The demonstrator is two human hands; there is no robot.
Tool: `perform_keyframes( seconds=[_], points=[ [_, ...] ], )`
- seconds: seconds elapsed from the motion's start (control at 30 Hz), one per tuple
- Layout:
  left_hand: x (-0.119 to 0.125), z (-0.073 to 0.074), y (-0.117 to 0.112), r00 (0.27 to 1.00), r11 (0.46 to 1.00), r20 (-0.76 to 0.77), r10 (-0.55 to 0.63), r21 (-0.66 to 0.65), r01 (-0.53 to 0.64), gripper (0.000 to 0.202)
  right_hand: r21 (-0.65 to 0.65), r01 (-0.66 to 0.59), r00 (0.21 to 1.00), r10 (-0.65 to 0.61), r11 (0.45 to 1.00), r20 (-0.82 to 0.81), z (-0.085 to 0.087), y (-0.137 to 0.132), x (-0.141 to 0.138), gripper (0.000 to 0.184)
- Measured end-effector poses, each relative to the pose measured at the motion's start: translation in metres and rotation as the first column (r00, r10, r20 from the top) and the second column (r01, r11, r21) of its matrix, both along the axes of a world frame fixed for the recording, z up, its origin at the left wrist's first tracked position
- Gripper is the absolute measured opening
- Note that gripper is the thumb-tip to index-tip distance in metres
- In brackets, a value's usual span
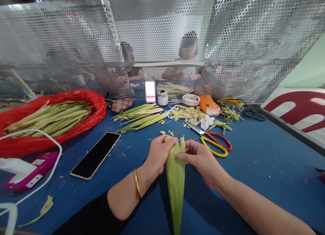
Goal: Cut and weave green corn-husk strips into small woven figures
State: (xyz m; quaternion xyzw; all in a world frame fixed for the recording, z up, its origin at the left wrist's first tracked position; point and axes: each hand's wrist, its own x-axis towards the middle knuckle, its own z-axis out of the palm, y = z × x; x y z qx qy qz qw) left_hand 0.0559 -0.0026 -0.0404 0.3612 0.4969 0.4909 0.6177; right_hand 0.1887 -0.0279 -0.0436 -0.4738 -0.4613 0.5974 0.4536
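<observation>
A long green corn husk (174, 180) hangs between my hands, its wide end up and its tip toward me. My left hand (160, 152) is closed on the upper left edge, thumb on top. With thumb and fingers my right hand (199, 158) pinches a narrow strip at the upper right, where a split runs down from the top edge. Scissors with red and yellow handles (215, 149) lie just beyond my right hand. Farther back are several loose husks (142, 118) and a heap of cut husk pieces (189, 113).
A red plastic bag (98, 108) full of husk strips stands at left. Near it lie a phone (95, 155), a purple power strip (31, 170) and a white cable (57, 160). An orange tissue pack (208, 104) and tape roll (191, 99) sit before a perforated metal screen (162, 31); people sit behind it.
</observation>
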Motion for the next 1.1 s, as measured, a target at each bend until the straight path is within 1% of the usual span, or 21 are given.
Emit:
perform_keyframes(
  seconds=[0.07, 0.2, 0.27, 0.43, 0.53, 0.63, 0.73, 0.87, 0.93, 1.0, 1.1],
  points=[
    [0.001, 0.0, 0.0, 1.0, 1.0, 0.006, 0.01, -0.01, -0.01, 0.025, 0.004, 0.017, 1.0, -0.017, 1.0, 0.018, -0.001, 0.0, 0.0, 0.024],
    [0.001, -0.002, 0.002, 1.0, 1.0, -0.006, 0.024, -0.002, -0.024, 0.024, 0.069, 0.053, 0.997, -0.057, 0.996, 0.046, 0.001, -0.001, 0.001, 0.023],
    [0.0, -0.005, 0.003, 0.999, 0.999, -0.007, 0.032, 0.005, -0.032, 0.023, 0.083, 0.047, 0.997, -0.052, 0.995, 0.053, 0.002, -0.002, 0.001, 0.022],
    [-0.002, -0.007, 0.006, 0.998, 0.998, 0.005, 0.067, 0.004, -0.067, 0.025, -0.001, -0.083, 0.997, 0.083, 0.997, 0.005, 0.0, -0.003, 0.0, 0.022],
    [-0.002, -0.008, 0.008, 0.997, 0.997, 0.019, 0.073, 0.006, -0.073, 0.026, -0.009, -0.059, 0.998, 0.059, 0.998, 0.013, -0.001, -0.005, 0.0, 0.02],
    [-0.002, -0.011, 0.01, 0.996, 0.995, 0.016, 0.092, 0.027, -0.093, 0.026, 0.034, -0.013, 0.999, 0.012, 0.999, 0.038, 0.002, -0.006, 0.0, 0.02],
    [-0.002, -0.012, 0.011, 0.994, 0.994, 0.014, 0.107, 0.023, -0.107, 0.026, 0.06, -0.005, 0.999, 0.002, 0.998, 0.052, 0.004, -0.007, 0.0, 0.02],
    [-0.003, -0.011, 0.012, 0.991, 0.991, 0.022, 0.132, 0.012, -0.133, 0.025, -0.025, -0.065, 0.998, 0.066, 0.998, 0.007, 0.002, -0.006, -0.003, 0.025],
    [-0.003, -0.01, 0.013, 0.99, 0.99, 0.023, 0.142, 0.009, -0.142, 0.025, -0.047, -0.084, 0.996, 0.085, 0.995, 0.017, 0.001, -0.006, -0.003, 0.025],
    [-0.003, -0.011, 0.014, 0.988, 0.988, 0.033, 0.153, 0.01, -0.154, 0.025, -0.029, -0.072, 0.997, 0.073, 0.997, 0.037, 0.002, -0.007, -0.002, 0.024],
    [-0.003, -0.012, 0.016, 0.985, 0.986, 0.036, 0.167, 0.016, -0.168, 0.025, 0.031, -0.039, 0.998, 0.038, 0.999, 0.049, 0.006, -0.009, -0.002, 0.023]
  ],
)
